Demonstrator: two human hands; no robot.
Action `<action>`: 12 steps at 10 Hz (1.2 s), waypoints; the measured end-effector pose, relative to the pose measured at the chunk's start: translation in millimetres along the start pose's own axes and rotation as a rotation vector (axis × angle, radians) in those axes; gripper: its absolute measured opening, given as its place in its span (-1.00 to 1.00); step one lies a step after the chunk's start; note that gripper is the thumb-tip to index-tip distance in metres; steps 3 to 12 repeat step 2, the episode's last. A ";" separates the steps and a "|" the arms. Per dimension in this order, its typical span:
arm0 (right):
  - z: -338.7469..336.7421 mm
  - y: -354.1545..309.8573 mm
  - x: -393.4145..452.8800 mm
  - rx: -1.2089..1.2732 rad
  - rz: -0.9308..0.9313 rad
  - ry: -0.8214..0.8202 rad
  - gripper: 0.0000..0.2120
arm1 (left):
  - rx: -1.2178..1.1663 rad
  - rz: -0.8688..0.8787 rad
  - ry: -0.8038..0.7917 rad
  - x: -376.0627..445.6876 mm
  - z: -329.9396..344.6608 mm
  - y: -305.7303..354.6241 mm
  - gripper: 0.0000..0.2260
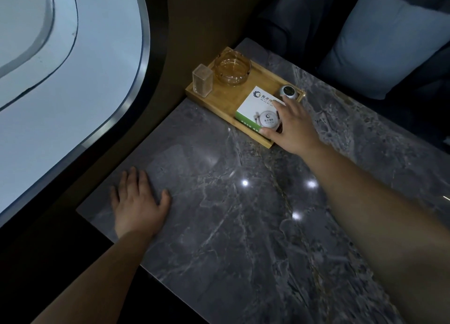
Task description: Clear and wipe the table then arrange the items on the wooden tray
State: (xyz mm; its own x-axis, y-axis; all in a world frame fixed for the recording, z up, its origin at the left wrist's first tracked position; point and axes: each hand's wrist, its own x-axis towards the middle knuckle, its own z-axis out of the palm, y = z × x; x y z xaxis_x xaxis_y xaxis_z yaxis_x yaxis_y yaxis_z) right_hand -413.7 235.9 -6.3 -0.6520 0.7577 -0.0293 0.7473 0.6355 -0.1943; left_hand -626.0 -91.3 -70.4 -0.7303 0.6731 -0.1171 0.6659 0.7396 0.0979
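1. Landmark: the tray (220,104), a shallow wooden tray at the far corner of the grey marble tabletop (243,214), beside the wall under the window (73,68).
2. On the tray: a clear box (202,83) upright at its far-left end; a glass ashtray (232,68) just beside that, toward the tray's back rim; a white-and-green box (258,109) lying flat toward its near-right end; a small round white item (288,91) at its right corner, too small to identify.
3. Right hand (292,128): fingers spread over the near-right corner of the white-and-green box, thumb at the box's near edge by the tray rim, fingertips close to the round item. It presses or steers the box; whether it actually grips it cannot be told.
4. Left hand (140,204): open, palm down, flat on the tabletop well short of the tray, holding nothing.
5. Judged stage: the tabletop around the tray looks bare and glossy, so clearing and wiping appear done; the step in hand is squaring the box within the tray.
6. Doing it well: slide the box, do not lift it; align its long edge with the tray's near rim; keep a gap from the round item so it is not nudged over the rim.
7. Keep the left hand planted as a brace, and push gently, since the tray may skid on the polished stone.
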 end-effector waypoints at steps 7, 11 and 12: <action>4.5 -15.8 -49.8 -0.022 -0.064 0.154 -0.38 | -0.025 0.003 -0.041 0.0 0.5 -4.1 -0.28; 4.5 -15.8 -49.8 -0.022 -0.064 0.154 -0.38 | -0.025 0.003 -0.041 0.0 0.5 -4.1 -0.28; 4.5 -15.8 -49.8 -0.022 -0.064 0.154 -0.38 | -0.025 0.003 -0.041 0.0 0.5 -4.1 -0.28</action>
